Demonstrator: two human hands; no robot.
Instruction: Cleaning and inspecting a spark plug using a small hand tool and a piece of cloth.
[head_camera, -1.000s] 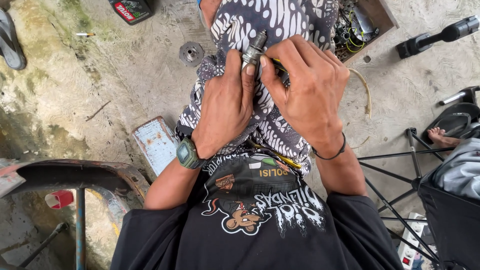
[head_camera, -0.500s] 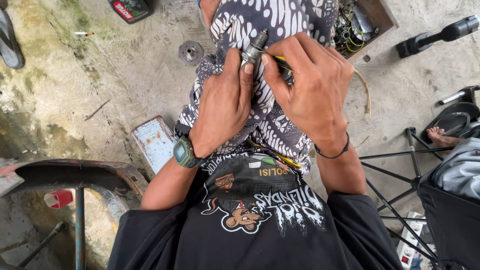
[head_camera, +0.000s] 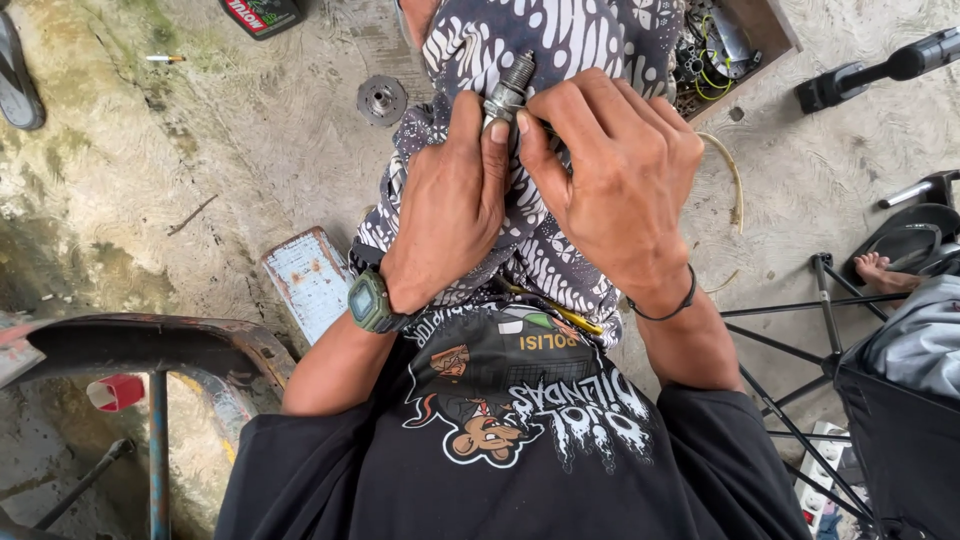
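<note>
— Two hands, both closed on one small part. Start near: black printed shirt (head_camera: 510, 420), and a green watch (head_camera: 371, 301) on the left wrist.

— And what do they hold?

— A spark plug (head_camera: 506, 92), held upright over the lap, just above the patterned cloth (head_camera: 540, 240). The left hand (head_camera: 450, 215) pinches its metal body with thumb and forefinger; the right hand (head_camera: 620, 185) curls round the lower end, fingertips pressed to it beside the left thumb. Neither is slack.

— How far along does the work look?

— I'd judge mid-way: the plug is out and in hand, being worked at or checked. Its lower end is hidden by the fingers, so I cannot tell its state. Nothing shows it refitted.

— Beyond the hands?

— On the concrete floor (head_camera: 200, 140), a round metal disc (head_camera: 381, 99) lies near the cloth; farther right, a wooden box (head_camera: 772, 28) of parts and wire; a dark bottle (head_camera: 262, 14) sits at the top edge.
</note>
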